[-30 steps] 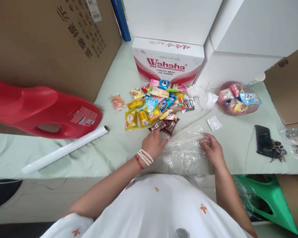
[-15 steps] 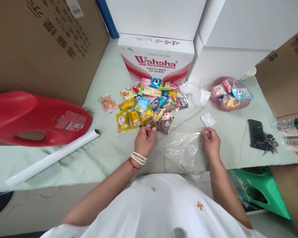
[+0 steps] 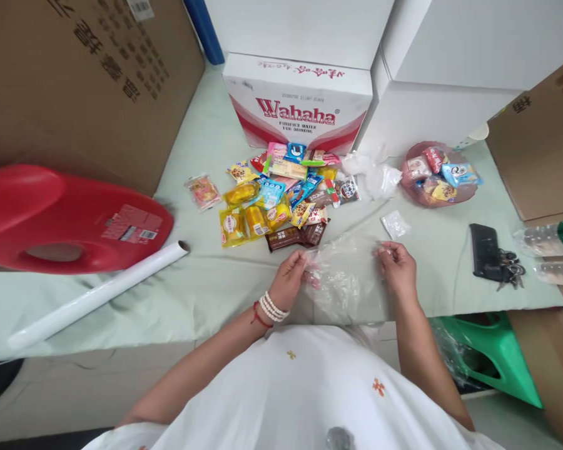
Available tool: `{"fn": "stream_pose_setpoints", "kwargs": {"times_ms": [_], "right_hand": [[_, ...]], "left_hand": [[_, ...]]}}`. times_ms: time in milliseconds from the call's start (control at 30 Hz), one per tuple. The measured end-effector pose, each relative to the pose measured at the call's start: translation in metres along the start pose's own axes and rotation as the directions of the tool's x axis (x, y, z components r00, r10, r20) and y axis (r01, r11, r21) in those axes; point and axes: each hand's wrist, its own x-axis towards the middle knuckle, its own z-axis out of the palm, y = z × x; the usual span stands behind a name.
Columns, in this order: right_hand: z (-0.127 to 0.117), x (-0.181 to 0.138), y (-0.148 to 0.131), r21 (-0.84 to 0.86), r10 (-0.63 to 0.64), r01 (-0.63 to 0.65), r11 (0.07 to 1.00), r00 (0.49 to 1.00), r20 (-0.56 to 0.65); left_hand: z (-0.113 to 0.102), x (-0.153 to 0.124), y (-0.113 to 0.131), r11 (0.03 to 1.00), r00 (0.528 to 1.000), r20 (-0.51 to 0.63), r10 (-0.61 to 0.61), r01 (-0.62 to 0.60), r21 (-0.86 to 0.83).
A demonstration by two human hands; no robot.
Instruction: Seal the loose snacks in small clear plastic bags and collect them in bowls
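A clear plastic bag (image 3: 344, 281) is stretched between my two hands at the front of the table. My left hand (image 3: 287, 279) pinches its left edge; pink marks show on the film beside the fingers. The right edge is pinched in my right hand (image 3: 398, 267). Just beyond my left hand lie dark brown wrapped snacks (image 3: 284, 239). Behind them spreads a pile of small packaged snacks, among them yellow packets (image 3: 256, 220) and a light blue packet (image 3: 271, 194). A small folded clear packet (image 3: 395, 224) rests beyond my right hand.
A pink bowl (image 3: 410, 187) of snacks stands at the back right, near a crumpled white plastic bag (image 3: 382, 178). A phone (image 3: 483, 250) with keys lies right. A red jug (image 3: 75, 225) and white tube (image 3: 98, 297) occupy the left. A Wahaha box (image 3: 300, 112) stands behind.
My left hand has moved right and toward me, away from the brown snacks, and now grips the clear bag's left edge. My right hand stays on the bag's right side.
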Motion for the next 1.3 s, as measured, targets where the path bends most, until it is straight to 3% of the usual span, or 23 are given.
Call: {"fn": "stream_pose_setpoints", "kwargs": {"times_ms": [133, 233, 333, 400, 467, 500, 567, 633, 733, 833, 933, 1033, 1100, 1200, 1300], "right_hand": [[-0.003, -0.005, 0.000, -0.026, 0.034, -0.034, 0.999, 0.999, -0.008], [-0.003, -0.007, 0.000, -0.078, 0.059, -0.060, 0.995, 0.998, -0.015], [-0.002, -0.008, -0.002, -0.118, 0.069, -0.068, 0.991, 0.998, -0.001], [-0.001, -0.009, -0.003, -0.130, 0.071, -0.072, 0.989, 0.997, -0.006], [0.000, -0.008, -0.003, -0.139, 0.066, -0.065, 0.988, 0.998, -0.002], [0.000, -0.008, -0.003, -0.147, 0.055, -0.054, 0.988, 0.998, 0.004], [-0.001, -0.007, -0.001, -0.174, 0.021, -0.018, 0.984, 1.000, 0.015], [-0.003, -0.005, 0.001, -0.210, -0.018, 0.020, 0.978, 1.000, 0.015], [-0.007, -0.005, 0.005, -0.242, -0.051, 0.052, 0.969, 0.999, 0.011], [-0.007, -0.009, 0.009, -0.238, -0.070, 0.076, 0.968, 0.997, 0.037], [-0.004, -0.014, 0.011, -0.239, -0.071, 0.084, 0.967, 0.996, 0.062], [0.000, -0.018, 0.010, -0.257, -0.064, 0.074, 0.964, 0.997, 0.050], [0.002, -0.018, 0.008, -0.261, -0.066, 0.077, 0.962, 0.997, 0.048], [0.001, -0.016, 0.006, -0.252, -0.066, 0.077, 0.965, 0.996, 0.055], [-0.003, -0.013, 0.007, -0.235, -0.029, 0.031, 0.971, 1.000, 0.012]], "left_hand": [[-0.011, -0.003, 0.006, 0.962, 0.959, -0.088, -0.271, 0.267, -0.052], [-0.022, -0.009, 0.011, 0.946, 0.952, -0.019, -0.307, 0.307, 0.105], [-0.029, -0.018, 0.010, 0.860, 0.987, -0.150, -0.062, 0.128, 0.494], [-0.030, -0.024, 0.007, 0.664, 0.943, -0.211, 0.257, -0.014, 0.748], [-0.029, -0.029, 0.003, 0.412, 0.851, -0.066, 0.521, -0.183, 0.893], [-0.028, -0.030, 0.002, 0.295, 0.809, 0.057, 0.585, -0.278, 0.914], [-0.026, -0.029, 0.001, 0.139, 0.767, 0.261, 0.587, -0.413, 0.900], [-0.025, -0.020, 0.004, 0.106, 0.801, 0.332, 0.499, -0.436, 0.894], [-0.028, 0.005, 0.013, 0.254, 0.894, 0.244, 0.375, -0.353, 0.901], [-0.031, 0.031, 0.023, 0.573, 0.927, -0.009, 0.375, -0.224, 0.788], [-0.027, 0.041, 0.030, 0.771, 0.867, -0.290, 0.406, -0.155, 0.618], [-0.019, 0.035, 0.029, 0.838, 0.800, -0.411, 0.437, -0.196, 0.509], [-0.013, 0.026, 0.025, 0.876, 0.839, -0.383, 0.386, -0.204, 0.438], [-0.008, 0.016, 0.018, 0.917, 0.955, -0.184, 0.234, -0.153, 0.369], [-0.010, 0.012, 0.015, 0.966, 0.999, -0.024, 0.049, -0.041, 0.255]]}}
